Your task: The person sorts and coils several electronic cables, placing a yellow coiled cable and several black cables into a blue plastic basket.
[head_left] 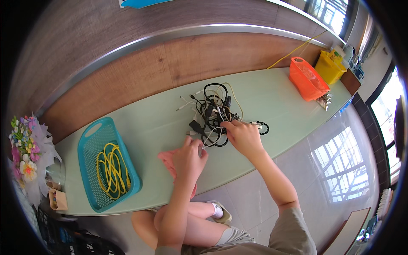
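A tangled heap of black and white cables (209, 102) lies on the pale green tabletop in front of me. My left hand (189, 156) is closed around one end of a white cable (208, 139) at the heap's near side. Over the right side of the heap, my right hand (243, 137) pinches the same white cable, which loops between both hands. Its fingertips hide part of the tangle. A pink cloth (166, 160) lies by my left hand, partly covered by it. A black braided loop (265, 128) sticks out beyond my right hand.
To the left stands a teal basket (87, 178) holding a coiled yellow cable (111, 170). A flower bouquet (29, 153) is at the far left. An orange basket (304, 80) and a yellow bin (329, 70) stand at the far right, near the table's end.
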A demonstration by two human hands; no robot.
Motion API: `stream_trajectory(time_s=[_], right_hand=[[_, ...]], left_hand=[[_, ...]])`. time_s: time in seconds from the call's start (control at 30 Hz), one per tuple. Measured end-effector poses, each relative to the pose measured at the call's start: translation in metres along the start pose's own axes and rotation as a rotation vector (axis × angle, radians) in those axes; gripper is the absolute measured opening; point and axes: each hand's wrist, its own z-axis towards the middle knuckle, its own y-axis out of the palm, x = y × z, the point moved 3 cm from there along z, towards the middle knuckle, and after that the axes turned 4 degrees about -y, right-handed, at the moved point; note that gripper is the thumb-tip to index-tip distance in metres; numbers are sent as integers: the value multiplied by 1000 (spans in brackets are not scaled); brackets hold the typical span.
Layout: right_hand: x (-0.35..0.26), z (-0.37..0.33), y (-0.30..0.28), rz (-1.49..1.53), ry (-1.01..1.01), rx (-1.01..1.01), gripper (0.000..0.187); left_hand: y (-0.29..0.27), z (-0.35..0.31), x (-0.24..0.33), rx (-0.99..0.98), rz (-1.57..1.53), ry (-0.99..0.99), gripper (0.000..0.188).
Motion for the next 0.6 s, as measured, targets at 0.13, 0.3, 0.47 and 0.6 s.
stream_trajectory(time_s=[0.13, 0.3, 0.47, 0.6], right_hand=[[5, -4, -4, -71, -37, -31, 15], [6, -16, -15, -46, -46, -6, 11], [-10, -21, -41, 42, -47, 133, 7], [-31, -15, -68, 47, -114, 276, 7]], left_hand=[[-7, -2, 0, 56, -110, -5, 14], [-34, -9, 9, 112, -157, 52, 15], [-65, -26, 11, 113, -123, 93, 11], [-95, -42, 14, 261, -123, 167, 10]])
